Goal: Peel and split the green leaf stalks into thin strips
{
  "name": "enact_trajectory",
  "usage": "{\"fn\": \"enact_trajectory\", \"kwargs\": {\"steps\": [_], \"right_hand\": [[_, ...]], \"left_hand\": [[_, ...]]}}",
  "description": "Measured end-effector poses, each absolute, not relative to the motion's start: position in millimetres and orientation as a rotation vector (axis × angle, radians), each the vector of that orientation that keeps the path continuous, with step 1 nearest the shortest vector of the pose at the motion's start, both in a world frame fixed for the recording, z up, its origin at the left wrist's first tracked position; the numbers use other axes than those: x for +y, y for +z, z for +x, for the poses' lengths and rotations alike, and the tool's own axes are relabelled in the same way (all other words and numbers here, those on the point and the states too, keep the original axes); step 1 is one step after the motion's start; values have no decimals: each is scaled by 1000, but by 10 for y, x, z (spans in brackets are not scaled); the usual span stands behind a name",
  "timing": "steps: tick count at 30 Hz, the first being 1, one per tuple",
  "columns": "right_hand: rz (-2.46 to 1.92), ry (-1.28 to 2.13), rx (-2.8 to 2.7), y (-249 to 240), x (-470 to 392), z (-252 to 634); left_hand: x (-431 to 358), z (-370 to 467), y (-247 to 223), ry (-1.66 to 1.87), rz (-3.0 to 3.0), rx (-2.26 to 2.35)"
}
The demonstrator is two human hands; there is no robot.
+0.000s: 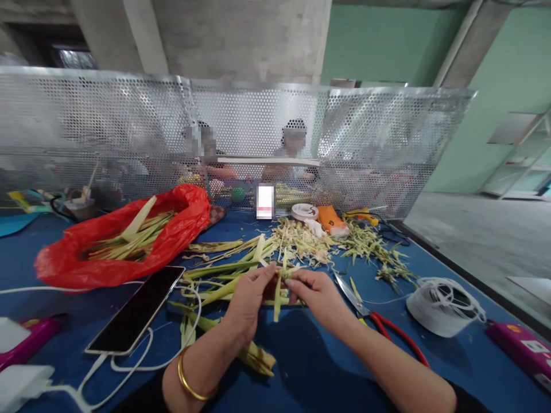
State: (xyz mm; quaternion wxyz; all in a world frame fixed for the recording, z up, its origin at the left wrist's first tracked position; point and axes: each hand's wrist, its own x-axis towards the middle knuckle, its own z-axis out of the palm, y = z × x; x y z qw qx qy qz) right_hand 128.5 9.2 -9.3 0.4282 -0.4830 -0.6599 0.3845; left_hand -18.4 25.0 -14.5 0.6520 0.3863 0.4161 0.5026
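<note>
Both hands work close together above the blue table (pixel 331 384), on a pale green strip (pixel 278 301) whose loose end hangs down between them. Left hand (pixel 252 295): grip closed, thumb and fingers pinched at the strip's left side; the fingertips are partly hidden, so exact contact is hard to make out. Right hand (pixel 316 289): grip likewise closed, pinching the strip from the right; the curled fingers hide part of the hold. Strip appears crossed or knotted at the top, but the detail there is too small to resolve.

Behind and left of the hands, more long leaves (pixel 215 267) lie loose, some covered by the left hand and forearm. Beyond them, a heap of shreds (pixel 301 238). Red bag (pixel 107 252) holds further leaves; its depth is not visible. Phone (pixel 138 312) lies near the left forearm. Scissors (pixel 355 298) lie right of the right hand, red handles partly behind that forearm. String coil (pixel 441 307) stands farther right. Purple object (pixel 519 347) is cut off at the right edge. Two people behind the perforated screen (pixel 253 109) show only indistinctly through its holes
</note>
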Motion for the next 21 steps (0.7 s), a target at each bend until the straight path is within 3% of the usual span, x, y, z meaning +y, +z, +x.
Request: {"fn": "enact_trajectory", "kwargs": {"steps": [12,21], "right_hand": [[-1148,1030,-1565,-118,60,1222],[-1276,683,-1772,-213,-57,1144]], "left_hand": [[176,-145,-116,1079,917,684],[128,-94,-131,1133,735,707]]}}
